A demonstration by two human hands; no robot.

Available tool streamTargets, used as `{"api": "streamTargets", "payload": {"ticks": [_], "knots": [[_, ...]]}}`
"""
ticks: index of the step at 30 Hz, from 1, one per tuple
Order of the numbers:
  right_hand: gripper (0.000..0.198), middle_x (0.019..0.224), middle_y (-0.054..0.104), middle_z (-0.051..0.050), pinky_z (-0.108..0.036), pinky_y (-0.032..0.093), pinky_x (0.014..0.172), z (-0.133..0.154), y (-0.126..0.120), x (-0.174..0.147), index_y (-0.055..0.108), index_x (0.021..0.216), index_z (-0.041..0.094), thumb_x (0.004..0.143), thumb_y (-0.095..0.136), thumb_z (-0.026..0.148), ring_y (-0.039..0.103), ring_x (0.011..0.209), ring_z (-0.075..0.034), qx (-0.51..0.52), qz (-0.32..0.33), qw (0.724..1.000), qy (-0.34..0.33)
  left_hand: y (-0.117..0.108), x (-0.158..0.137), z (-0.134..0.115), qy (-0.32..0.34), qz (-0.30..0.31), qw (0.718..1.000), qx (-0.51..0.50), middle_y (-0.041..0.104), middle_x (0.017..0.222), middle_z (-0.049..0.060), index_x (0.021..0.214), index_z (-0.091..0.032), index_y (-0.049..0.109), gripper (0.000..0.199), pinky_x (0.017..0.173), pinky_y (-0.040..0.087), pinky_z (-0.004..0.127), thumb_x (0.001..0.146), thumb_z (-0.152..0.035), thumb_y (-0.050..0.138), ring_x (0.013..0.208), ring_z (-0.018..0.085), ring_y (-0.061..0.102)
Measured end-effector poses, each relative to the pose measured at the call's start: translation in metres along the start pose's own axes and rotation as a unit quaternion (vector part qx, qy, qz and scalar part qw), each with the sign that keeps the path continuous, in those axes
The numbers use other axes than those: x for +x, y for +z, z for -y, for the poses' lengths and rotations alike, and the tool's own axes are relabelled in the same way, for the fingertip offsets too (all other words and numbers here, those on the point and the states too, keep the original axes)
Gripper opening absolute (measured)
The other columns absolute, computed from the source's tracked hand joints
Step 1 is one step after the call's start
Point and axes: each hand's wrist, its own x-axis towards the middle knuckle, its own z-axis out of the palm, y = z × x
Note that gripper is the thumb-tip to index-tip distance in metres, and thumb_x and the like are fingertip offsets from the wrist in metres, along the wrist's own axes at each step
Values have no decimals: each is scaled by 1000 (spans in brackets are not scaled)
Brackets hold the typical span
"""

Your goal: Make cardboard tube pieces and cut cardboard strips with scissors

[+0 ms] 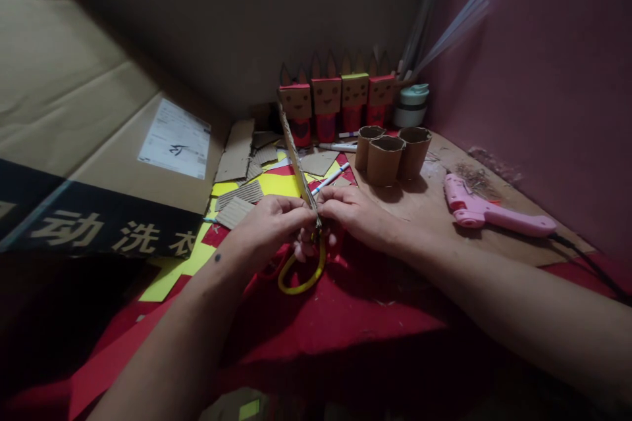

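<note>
Left hand [276, 216] and right hand [353, 209] are both pinching the near end of a cardboard strip [295, 159] above the red cloth [355, 306], while four faced figures [326, 97] are standing behind, seemingly finished, and three tubes [385, 163] are standing plain, apparently unworked.

Rough cardboard strip [295, 156], smooth plastic glue gun [498, 214]

cardboard strip [295, 159]: brown | handle loop [299, 289]: yellow | glue gun [508, 216]: pink | cup lid [413, 93]: mint, seemingly
</note>
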Motion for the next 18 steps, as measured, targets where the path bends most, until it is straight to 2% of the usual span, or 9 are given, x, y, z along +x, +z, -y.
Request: {"api": "streamTargets", "payload": {"ticks": [9, 18], "knots": [[10, 60, 58, -1, -26, 46, 47, 0, 2, -1, 49, 70, 17, 78, 44, 13, 52, 47, -10, -8, 3, 1000, -12, 0, 4, 6, -13, 5, 1000, -24, 61, 44, 5, 51, -15, 61, 18, 39, 44, 22, 68, -22, 59, 39, 16, 58], [10, 62, 58, -1, -26, 47, 48, -1, 1, 0, 48, 71, 16, 78, 43, 13, 53, 48, -11, -13, 6, 1000, -9, -3, 3, 5, -19, 31, 999, -19, 62, 45, 5, 54, -12, 61, 20, 39, 42, 19, 70, -25, 58, 40, 14, 58]]}}
